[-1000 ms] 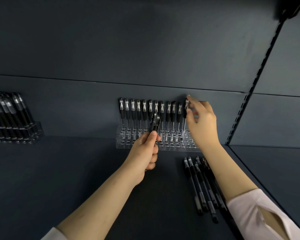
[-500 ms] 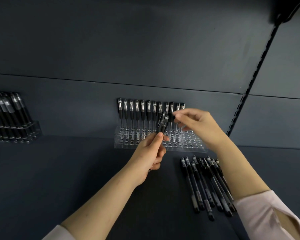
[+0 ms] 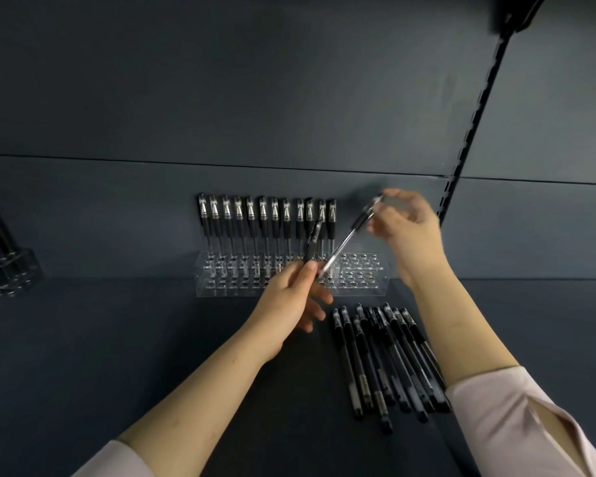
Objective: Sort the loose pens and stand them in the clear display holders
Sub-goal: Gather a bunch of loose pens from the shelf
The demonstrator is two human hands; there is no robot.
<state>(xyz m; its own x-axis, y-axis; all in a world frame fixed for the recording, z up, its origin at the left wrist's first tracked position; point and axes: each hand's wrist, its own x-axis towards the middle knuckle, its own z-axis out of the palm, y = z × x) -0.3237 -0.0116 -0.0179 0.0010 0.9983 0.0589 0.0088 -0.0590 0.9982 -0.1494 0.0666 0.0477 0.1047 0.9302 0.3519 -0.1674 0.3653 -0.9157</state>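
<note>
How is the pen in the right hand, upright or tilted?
Tilted. The right hand pinches the pen by its top; it slants toward the clear holder, unlike the upright row.

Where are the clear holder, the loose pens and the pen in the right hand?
clear holder (image 3: 362, 271): head view, empty right end.
loose pens (image 3: 381, 359): head view, middle of the pile.
pen (image 3: 345, 239) in the right hand (image 3: 410, 232): head view, clear barrel.

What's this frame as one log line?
right hand: pinches tilted pen | left hand: holds second pen | clear holder: part-filled | loose pens: on shelf
</note>
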